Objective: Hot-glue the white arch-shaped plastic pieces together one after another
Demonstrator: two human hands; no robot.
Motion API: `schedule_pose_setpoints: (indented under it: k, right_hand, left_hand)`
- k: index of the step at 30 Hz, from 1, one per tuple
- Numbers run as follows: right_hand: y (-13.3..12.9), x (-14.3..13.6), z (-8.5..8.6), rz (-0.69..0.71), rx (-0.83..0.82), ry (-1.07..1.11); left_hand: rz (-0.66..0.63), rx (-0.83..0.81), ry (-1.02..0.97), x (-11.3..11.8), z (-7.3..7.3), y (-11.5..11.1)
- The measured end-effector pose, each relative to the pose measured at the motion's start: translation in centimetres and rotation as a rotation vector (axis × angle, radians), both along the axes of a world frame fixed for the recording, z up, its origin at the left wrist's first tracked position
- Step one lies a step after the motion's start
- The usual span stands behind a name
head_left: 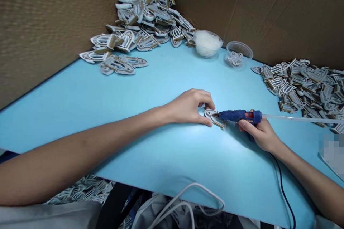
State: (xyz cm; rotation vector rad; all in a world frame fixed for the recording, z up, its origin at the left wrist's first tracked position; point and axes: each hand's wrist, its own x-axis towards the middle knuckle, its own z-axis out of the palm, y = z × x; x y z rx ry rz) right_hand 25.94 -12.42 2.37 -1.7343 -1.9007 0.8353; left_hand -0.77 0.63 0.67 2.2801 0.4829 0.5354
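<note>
My left hand (pixel 194 106) has its thumb and fingers curled round the left end of a small white and brown arched piece (pixel 219 121), which lies on the light blue table (pixel 166 150). Wrapped in my right hand (pixel 258 130) is a blue glue gun (pixel 232 115), its tip over the upper part of the piece. A clear glue stick (pixel 292 117) sticks out of the gun's back end to the right. Its handle is mostly hidden by my fingers.
Piles of similar pieces lie at the back left (pixel 150 18) and right (pixel 309 82). Between them stand a bowl of white material (pixel 207 44) and a clear cup (pixel 239 53). A black cord (pixel 281 182) and white cable (pixel 196 185) are near the front edge. Cardboard walls (pixel 255 7) stand behind.
</note>
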Motion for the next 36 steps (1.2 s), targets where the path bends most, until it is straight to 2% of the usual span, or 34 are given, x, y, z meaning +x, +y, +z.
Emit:
schedule_pose_setpoints:
  k: [7,14,17,21,23,30,34,36]
  right_hand:
    - [0.0,-0.1,0.1,0.007,0.014,0.034]
    - [0.3,-0.8,0.6,0.020,-0.011,0.156]
    - [0.1,-1.1,0.5,-0.032,-0.023,0.372]
    - [-0.4,-0.9,0.2,-0.136,0.148,0.731]
    - [-0.5,-0.5,-0.1,-0.172,0.211,0.745]
    - [-0.2,0.4,-1.1,-0.247,0.214,0.666]
    - [0.0,0.6,-1.3,-0.238,0.200,0.685]
    - [0.0,0.8,-1.3,-0.215,0.187,0.681]
  left_hand:
    - [-0.004,0.012,-0.006,0.0,-0.1,0.0]
    - [-0.026,0.003,-0.017,-0.1,0.1,0.0]
    - [-0.033,0.004,-0.019,-0.1,0.1,0.0]
    - [0.005,0.050,0.032,-0.1,0.3,-0.2]
    - [0.033,0.087,0.065,-0.1,0.6,-0.5]
    - [0.042,0.290,0.212,-0.1,1.5,-2.2]
    - [0.043,0.257,0.139,-0.3,1.6,-2.1]
    - [-0.027,0.216,0.092,-0.6,1.8,-1.5]
